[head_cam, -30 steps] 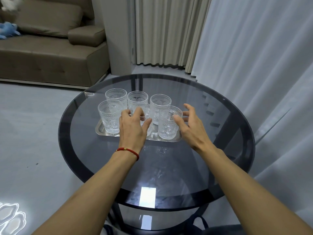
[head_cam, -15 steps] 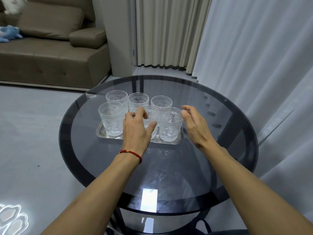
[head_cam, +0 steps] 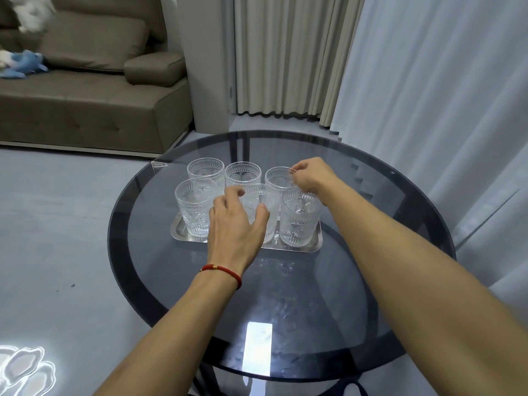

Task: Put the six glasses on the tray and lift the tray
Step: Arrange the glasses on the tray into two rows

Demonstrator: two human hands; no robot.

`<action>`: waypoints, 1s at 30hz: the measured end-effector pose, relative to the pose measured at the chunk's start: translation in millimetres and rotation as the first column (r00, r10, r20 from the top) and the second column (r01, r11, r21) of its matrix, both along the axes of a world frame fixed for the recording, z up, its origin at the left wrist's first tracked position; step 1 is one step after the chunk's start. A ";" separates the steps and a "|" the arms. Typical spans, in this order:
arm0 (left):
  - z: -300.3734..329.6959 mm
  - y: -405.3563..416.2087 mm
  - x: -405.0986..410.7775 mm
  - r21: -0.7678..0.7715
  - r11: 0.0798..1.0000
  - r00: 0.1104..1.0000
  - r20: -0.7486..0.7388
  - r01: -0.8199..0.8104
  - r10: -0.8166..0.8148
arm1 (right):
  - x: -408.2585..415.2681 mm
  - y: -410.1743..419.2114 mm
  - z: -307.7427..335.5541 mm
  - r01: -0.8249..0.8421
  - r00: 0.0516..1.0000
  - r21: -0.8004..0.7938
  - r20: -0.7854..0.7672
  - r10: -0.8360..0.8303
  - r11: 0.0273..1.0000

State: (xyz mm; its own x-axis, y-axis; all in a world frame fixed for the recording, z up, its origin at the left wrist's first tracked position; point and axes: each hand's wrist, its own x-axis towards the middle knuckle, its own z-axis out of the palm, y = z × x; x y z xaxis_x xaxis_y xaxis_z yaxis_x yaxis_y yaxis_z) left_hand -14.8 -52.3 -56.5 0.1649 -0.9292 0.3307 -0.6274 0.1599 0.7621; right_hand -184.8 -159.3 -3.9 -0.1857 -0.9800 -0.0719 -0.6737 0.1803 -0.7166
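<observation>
A round smoked-glass table (head_cam: 371, 281) with a darker band along its rim fills the middle of the view, and the whole set sits on its far-left part. On it lies a shallow rectangular metal tray (head_cam: 315, 244), silver and mirror-bright, with rounded corners and a low raised lip; its long axis runs left to right across the view, the right end a little nearer the camera than the left. All six glasses stand upright on it, mouths up, in two rows of three along that long axis. They are clear pressed-glass tumblers, alike in shape, with an embossed swirl pattern above and fine vertical ribbing below. The back row holds the back-left glass (head_cam: 205, 172), the back-middle glass (head_cam: 243, 175) and the back-right glass (head_cam: 278, 181); the front row holds the front-left glass (head_cam: 195, 208), the front-middle glass (head_cam: 254, 201), largely hidden, and the front-right glass (head_cam: 298, 220). The left hand (head_cam: 235, 224), a red cord bracelet (head_cam: 223, 270) on its wrist, is wrapped around the front-middle glass, thumb on one side and fingers on the other. The right hand (head_cam: 310, 175) reaches over the front-right glass, its fingertips pinched on the rim of the back-right glass.
</observation>
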 end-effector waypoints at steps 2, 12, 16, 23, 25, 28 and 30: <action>0.0 -1.4 3.5 0.007 1.000 1.000 0.008 0.003 -0.003 | -5.6 -2.3 -2.2 0.012 1.000 -0.017 -0.018 -0.012 1.000; 1.2 1.2 10.0 -0.017 1.000 1.000 -0.007 0.015 -0.015 | -25.2 -0.5 5.3 0.034 0.971 -0.056 -0.235 -0.046 0.998; 1.4 2.3 12.0 -0.022 1.000 1.000 -0.007 0.017 -0.017 | -31.5 2.8 7.4 0.030 0.969 -0.044 -0.246 -0.040 0.999; 2.9 2.0 16.6 -0.009 1.000 1.000 0.011 -0.007 0.007 | -30.5 4.4 10.4 -0.029 0.929 -0.008 -0.370 0.025 1.000; 3.9 1.9 17.3 -0.014 1.000 1.000 0.014 -0.010 0.010 | -32.2 2.1 10.8 -0.034 0.929 0.023 -0.368 0.040 0.999; 7.4 2.2 19.0 -0.049 0.999 1.000 0.009 -0.011 0.011 | -35.3 1.1 11.6 -0.057 0.921 0.059 -0.383 0.076 0.997; 11.3 2.6 22.1 -0.108 0.994 0.999 0.015 -0.027 0.029 | -32.4 0.4 13.9 -0.088 0.901 -0.012 -0.427 0.075 0.996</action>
State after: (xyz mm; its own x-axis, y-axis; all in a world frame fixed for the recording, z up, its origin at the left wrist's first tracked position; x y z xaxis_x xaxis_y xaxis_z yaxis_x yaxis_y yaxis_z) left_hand 7.3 -49.7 -45.3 0.1839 -0.8833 0.4313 -0.6450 0.2227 0.7310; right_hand -217.2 -158.9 10.0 -0.1113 -0.9934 0.0262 -0.9272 0.0943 -0.3626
